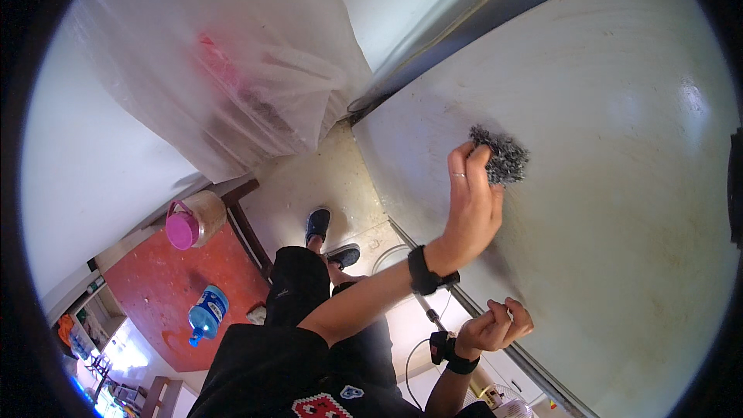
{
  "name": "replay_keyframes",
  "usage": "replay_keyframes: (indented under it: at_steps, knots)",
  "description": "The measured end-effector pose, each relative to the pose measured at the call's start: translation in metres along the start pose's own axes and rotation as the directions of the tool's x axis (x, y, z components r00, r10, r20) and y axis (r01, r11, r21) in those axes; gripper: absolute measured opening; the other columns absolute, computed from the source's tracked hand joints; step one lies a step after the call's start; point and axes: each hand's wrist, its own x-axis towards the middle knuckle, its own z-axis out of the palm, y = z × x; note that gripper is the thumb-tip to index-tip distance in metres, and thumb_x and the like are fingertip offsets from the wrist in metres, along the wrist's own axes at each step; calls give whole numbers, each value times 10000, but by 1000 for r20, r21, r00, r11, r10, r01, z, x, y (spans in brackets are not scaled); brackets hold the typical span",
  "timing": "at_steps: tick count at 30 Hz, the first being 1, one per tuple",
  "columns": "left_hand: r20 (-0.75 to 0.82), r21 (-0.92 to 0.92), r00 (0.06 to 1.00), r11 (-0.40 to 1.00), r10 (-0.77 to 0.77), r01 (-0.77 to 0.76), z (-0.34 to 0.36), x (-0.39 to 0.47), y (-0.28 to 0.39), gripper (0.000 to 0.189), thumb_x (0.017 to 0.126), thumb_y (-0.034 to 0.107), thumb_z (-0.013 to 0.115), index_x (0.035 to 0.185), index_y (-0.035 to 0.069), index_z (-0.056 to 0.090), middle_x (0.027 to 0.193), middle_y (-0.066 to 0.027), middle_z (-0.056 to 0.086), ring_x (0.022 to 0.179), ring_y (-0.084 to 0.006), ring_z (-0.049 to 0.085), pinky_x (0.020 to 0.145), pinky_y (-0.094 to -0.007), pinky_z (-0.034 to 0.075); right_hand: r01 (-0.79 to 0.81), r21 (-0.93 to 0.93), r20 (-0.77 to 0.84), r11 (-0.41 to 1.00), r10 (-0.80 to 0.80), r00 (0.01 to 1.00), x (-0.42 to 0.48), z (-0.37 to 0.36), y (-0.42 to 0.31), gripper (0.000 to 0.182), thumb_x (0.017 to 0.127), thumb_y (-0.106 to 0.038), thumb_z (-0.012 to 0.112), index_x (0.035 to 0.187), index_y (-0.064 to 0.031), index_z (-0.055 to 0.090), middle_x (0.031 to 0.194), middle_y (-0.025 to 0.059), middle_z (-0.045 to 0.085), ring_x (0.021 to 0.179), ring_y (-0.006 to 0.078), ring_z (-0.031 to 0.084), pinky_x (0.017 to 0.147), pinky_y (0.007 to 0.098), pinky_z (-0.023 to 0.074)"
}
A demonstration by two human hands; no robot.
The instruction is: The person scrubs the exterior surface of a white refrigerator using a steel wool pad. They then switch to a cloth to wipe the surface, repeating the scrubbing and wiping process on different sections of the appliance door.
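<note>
My left hand (473, 203), with a ring and a black wrist strap, grips a grey metal scouring pad (504, 157) between its fingertips. The pad lies against a large white panel (586, 197) that carries brownish smears. Lower down, near the panel's metal edge rail (540, 377), my right hand (496, 325) is loosely curled, with nothing visible in it. Its wrist bears a black strap with a small device and a cable.
At left, a red tabletop (157, 284) holds a blue plastic bottle (209, 310) and a pink-lidded jug (197, 220). A translucent plastic sheet (278, 69) hangs above. My clogs (318, 223) stand on the tiled floor (290, 186). Shelves (107, 313) stand farther left.
</note>
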Motion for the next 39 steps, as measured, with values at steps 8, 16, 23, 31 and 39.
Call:
replay_keyframes:
  at_steps: [8,16,23,31,39]
  knots:
    - [-240,5,878,904,-413,427,-19,60,-119,388,879,1,429,1245,-91,338,1129,-264,408,1049,-395,399,941,-468,323,-2,15,7,1000,2,1000,4,1,-6,252,615,137,449,682,-62,587,884,89,565,805,244,491,693,372,374]
    - [-75,8,994,997,-74,75,-4,12,-25,389,840,17,453,1199,-100,359,1125,-274,362,1060,-405,393,966,-466,312,10,-9,10,1000,-10,1000,6,-1,-7,255,608,142,449,680,-63,583,859,83,562,785,243,491,673,350,365]
    - [-203,-105,861,885,-467,455,-28,92,-108,336,915,93,417,1198,-87,388,1129,-243,430,1059,-360,415,966,-452,316,-32,27,31,999,32,999,11,-1,-13,220,611,115,477,686,-65,580,854,82,566,792,244,498,685,365,366]
    - [-165,31,966,978,-198,206,-10,38,-85,324,905,60,409,1192,-86,381,1111,-247,415,1035,-374,418,959,-439,321,-29,80,59,996,25,998,8,9,-18,195,645,92,496,699,-73,584,869,81,571,804,247,499,702,365,373]
    - [-262,-34,882,918,-391,396,-27,88,-140,325,900,49,424,1197,-74,377,1130,-233,418,1055,-349,426,952,-420,326,-79,126,109,989,66,992,-1,14,-17,212,643,108,489,705,-69,588,864,78,569,812,253,498,698,371,382]
